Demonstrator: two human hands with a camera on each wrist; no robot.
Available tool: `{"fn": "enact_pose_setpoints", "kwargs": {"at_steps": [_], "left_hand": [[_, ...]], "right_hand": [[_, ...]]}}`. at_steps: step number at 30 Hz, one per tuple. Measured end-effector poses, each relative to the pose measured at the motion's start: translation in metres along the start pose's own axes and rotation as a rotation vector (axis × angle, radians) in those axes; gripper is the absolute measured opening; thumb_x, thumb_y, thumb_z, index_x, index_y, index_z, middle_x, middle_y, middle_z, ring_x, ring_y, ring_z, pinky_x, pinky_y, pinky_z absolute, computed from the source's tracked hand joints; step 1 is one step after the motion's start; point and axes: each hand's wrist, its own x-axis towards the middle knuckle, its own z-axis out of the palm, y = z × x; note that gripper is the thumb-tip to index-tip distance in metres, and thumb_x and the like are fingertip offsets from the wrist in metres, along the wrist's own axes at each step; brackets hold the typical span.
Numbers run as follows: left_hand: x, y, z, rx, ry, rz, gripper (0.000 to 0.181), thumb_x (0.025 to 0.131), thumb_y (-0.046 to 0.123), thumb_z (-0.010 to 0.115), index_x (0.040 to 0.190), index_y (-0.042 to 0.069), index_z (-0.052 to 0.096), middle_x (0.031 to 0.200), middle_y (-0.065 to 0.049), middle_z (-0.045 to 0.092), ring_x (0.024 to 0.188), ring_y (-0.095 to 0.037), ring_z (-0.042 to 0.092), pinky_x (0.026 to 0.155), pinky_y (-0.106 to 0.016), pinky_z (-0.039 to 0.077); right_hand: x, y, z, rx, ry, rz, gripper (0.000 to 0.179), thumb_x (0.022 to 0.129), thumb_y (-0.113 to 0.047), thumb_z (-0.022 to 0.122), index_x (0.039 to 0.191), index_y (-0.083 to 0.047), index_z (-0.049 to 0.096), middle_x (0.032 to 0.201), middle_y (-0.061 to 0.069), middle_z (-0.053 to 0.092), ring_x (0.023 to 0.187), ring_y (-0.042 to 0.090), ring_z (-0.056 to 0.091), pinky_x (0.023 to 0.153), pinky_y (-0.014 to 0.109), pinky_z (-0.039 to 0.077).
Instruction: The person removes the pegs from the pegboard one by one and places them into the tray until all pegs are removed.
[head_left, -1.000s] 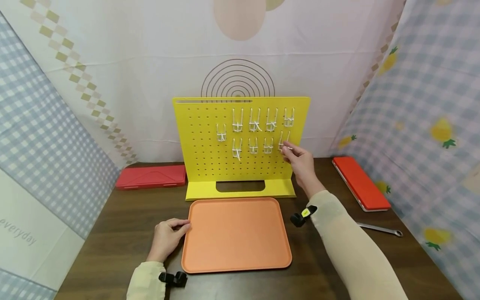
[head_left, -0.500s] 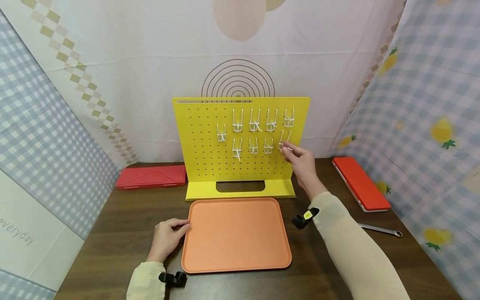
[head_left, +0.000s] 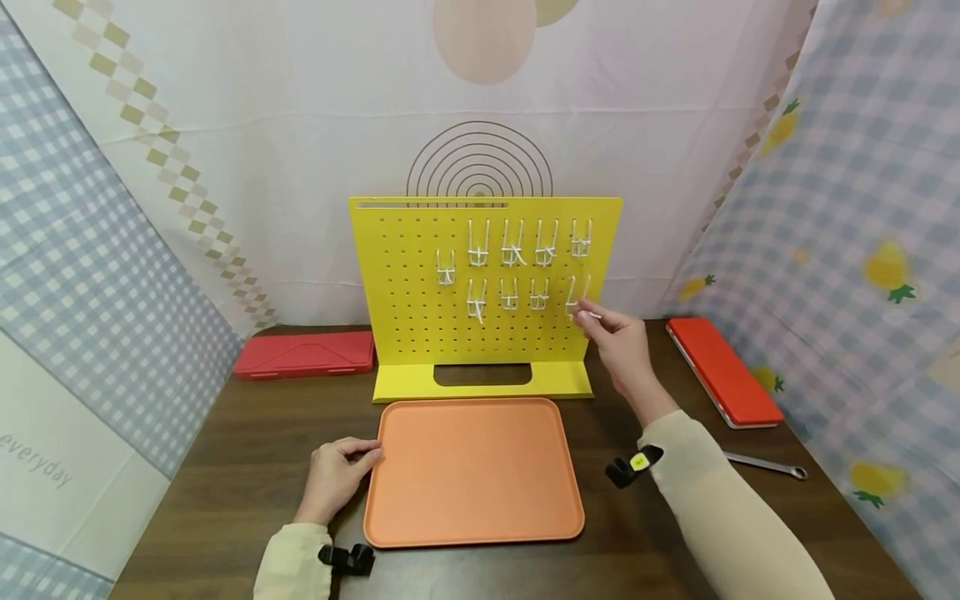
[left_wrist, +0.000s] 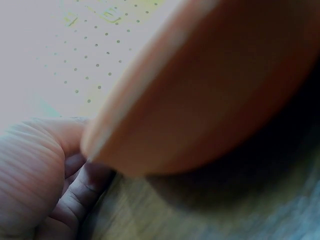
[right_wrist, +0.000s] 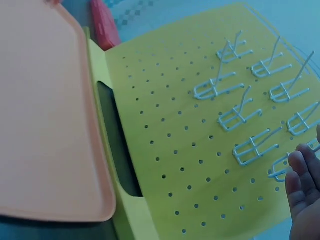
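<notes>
In the head view, my right hand [head_left: 622,346] pinches a white wire pegboard hook [head_left: 572,293] at the lower right of the yellow pegboard [head_left: 420,325]. The held hook overlaps the board and sits lower than the hooks beside it. Several similar white hooks [head_left: 509,295] hang in two rows to its left and above. My left hand [head_left: 333,475] grips the left rim of the orange tray [head_left: 480,475] between thumb and fingers. In the left wrist view, that tray's edge [left_wrist: 135,95] rises from between the thumb and fingers. The right wrist view shows the right fingers [right_wrist: 297,175] beside the hooks.
A red case [head_left: 303,354] lies at the board's left. Another red case [head_left: 723,371] lies at the right, with a metal wrench [head_left: 768,464] in front of it, partly behind the right sleeve. Patterned cloth [head_left: 300,167] hangs around the wooden table [head_left: 247,467].
My right hand has moved down and slightly right, bringing the pinched hook down with it from its earlier place on the board. The left hand and tray have stayed put.
</notes>
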Motion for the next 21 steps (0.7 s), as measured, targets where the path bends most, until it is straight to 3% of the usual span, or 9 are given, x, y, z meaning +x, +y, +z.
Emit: {"fn": "enact_pose_setpoints", "kwargs": {"at_steps": [8,12,21], "left_hand": [[-0.001,-0.001,0.000,0.005,0.004,-0.006,0.012,0.081,0.018,0.079,0.092,0.013,0.079,0.090,-0.002,0.073,0.081,-0.016,0.069,0.066,-0.025,0.055],[0.000,-0.001,0.001,0.010,0.004,-0.008,0.013,0.081,0.020,0.079,0.092,0.014,0.079,0.090,-0.002,0.073,0.082,-0.016,0.069,0.067,-0.026,0.055],[0.000,-0.002,0.001,0.024,0.006,-0.004,0.012,0.080,0.019,0.080,0.091,0.016,0.079,0.089,0.001,0.073,0.082,-0.014,0.069,0.068,-0.027,0.055]], "right_hand": [[-0.036,0.013,-0.011,-0.056,-0.084,-0.008,0.041,0.091,-0.022,0.068,0.122,0.004,0.064,0.113,0.012,0.068,0.099,0.018,0.067,0.083,0.023,0.052],[-0.052,0.016,-0.011,-0.080,-0.130,0.014,0.032,0.092,-0.017,0.067,0.112,0.007,0.068,0.118,0.017,0.065,0.097,0.016,0.068,0.083,0.021,0.051],[-0.083,-0.003,0.005,-0.187,-0.239,-0.060,0.018,0.091,-0.004,0.065,0.094,0.013,0.071,0.111,0.024,0.066,0.100,0.010,0.064,0.080,0.019,0.052]]}}
